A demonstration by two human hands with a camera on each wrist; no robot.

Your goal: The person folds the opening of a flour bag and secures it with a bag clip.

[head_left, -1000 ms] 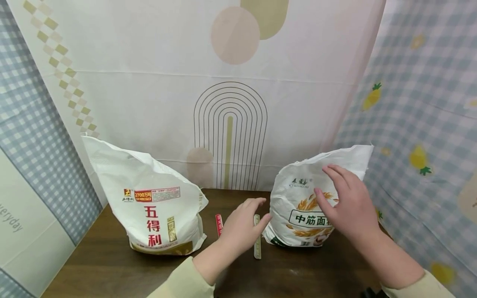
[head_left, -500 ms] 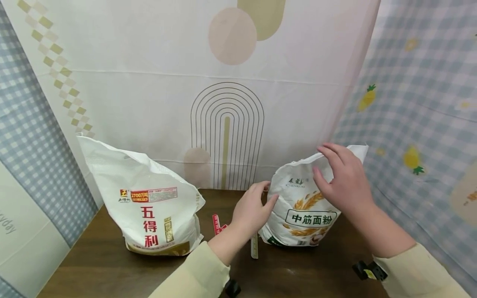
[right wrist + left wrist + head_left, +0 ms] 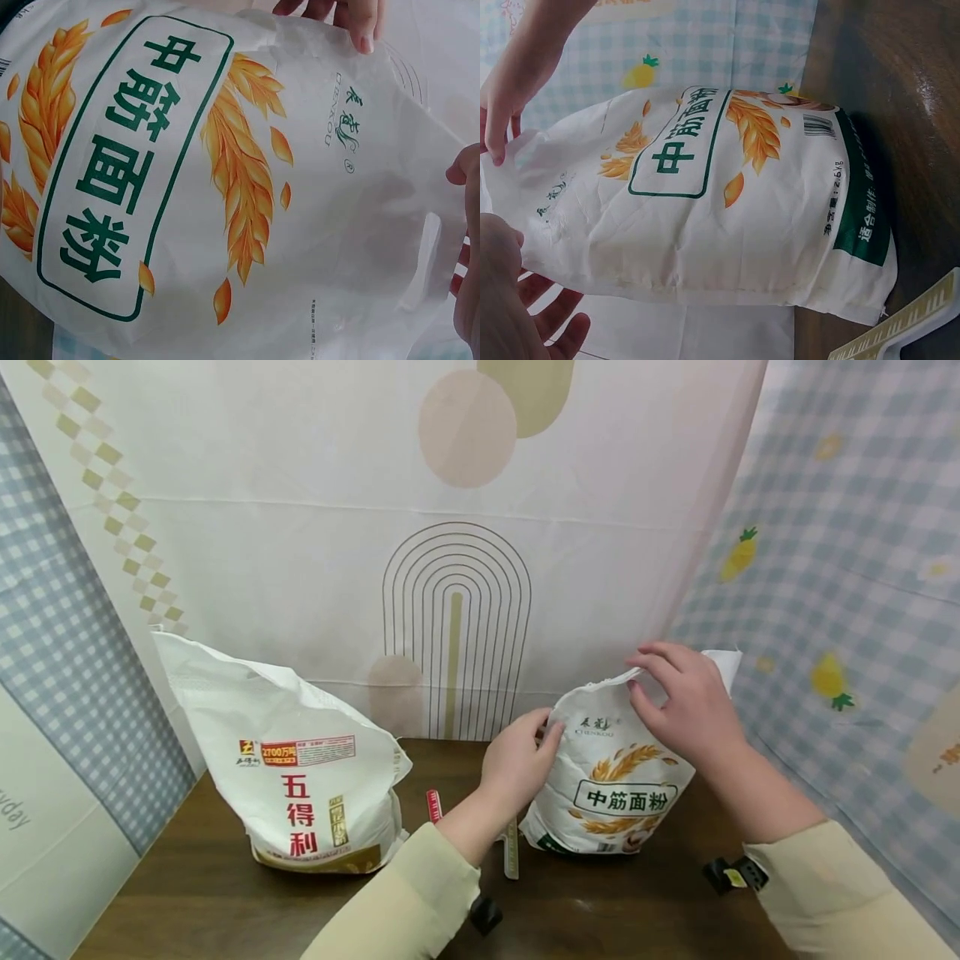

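Note:
A white flour bag (image 3: 626, 768) with green lettering and orange wheat ears stands upright on the right of the table, its loose top leaning up to the right. My left hand (image 3: 516, 762) grips its upper left edge, thumb in front and fingers behind. On the top edge, my right hand (image 3: 688, 702) pinches the material between thumb and fingers. The left wrist view shows the bag (image 3: 727, 225) sideways with both hands at its top. In the right wrist view the right thumb (image 3: 456, 169) lies at the bag's edge, some fingers hidden behind.
A second white flour bag (image 3: 315, 802) with red lettering stands on the left, its top tall and slanted. Between the bags lie a red ridged strip (image 3: 433, 805) and a gold-and-white ridged clip (image 3: 512, 853) on the brown table (image 3: 187, 910). Cloth curtains surround the table.
My left hand has moved up and right from above the strips onto the bag's left edge. My right hand has risen to the bag's top edge and taken hold of it.

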